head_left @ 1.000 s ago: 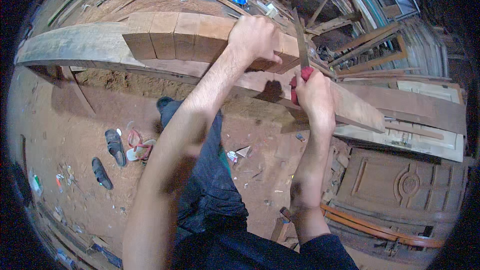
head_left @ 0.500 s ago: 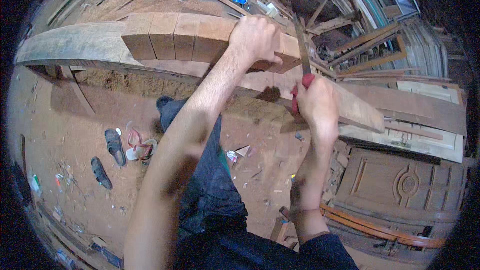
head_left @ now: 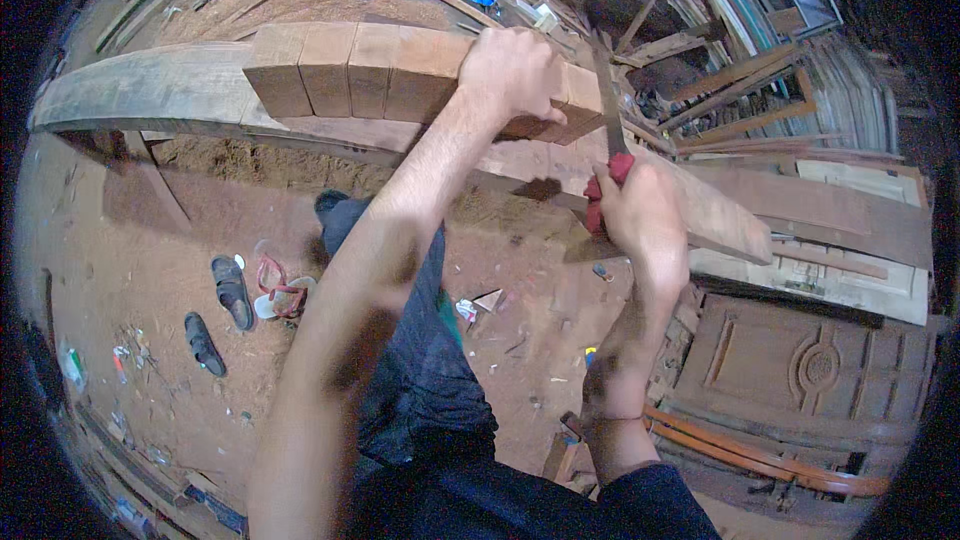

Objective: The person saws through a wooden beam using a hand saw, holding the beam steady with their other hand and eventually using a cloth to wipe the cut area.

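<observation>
A thick wooden beam (head_left: 415, 65) lies crosswise on a long wooden bench (head_left: 150, 90). Several dark lines run across its top and near side; whether they are cuts or pencil marks I cannot tell. My left hand (head_left: 515, 75) is wrapped over the beam near its right end, pressing it against the bench. In my right hand (head_left: 645, 210) is the red handle of a handsaw (head_left: 607, 90). Its narrow blade points away from me, upright on edge, beside the beam's right end. The beam hides part of the blade's lower edge.
Sandals (head_left: 232, 292) and flip-flops (head_left: 282, 290) lie on the dirt floor at left, among scraps. A carved door panel (head_left: 800, 360) and an orange-brown rail (head_left: 770, 460) are at right. Wooden frames (head_left: 745, 90) and stacked boards lean at the far right. Sawdust (head_left: 370, 5) covers ground beyond the bench.
My right hand and the saw have moved slightly right and toward me. My left hand keeps its hold, and the beam stays in place.
</observation>
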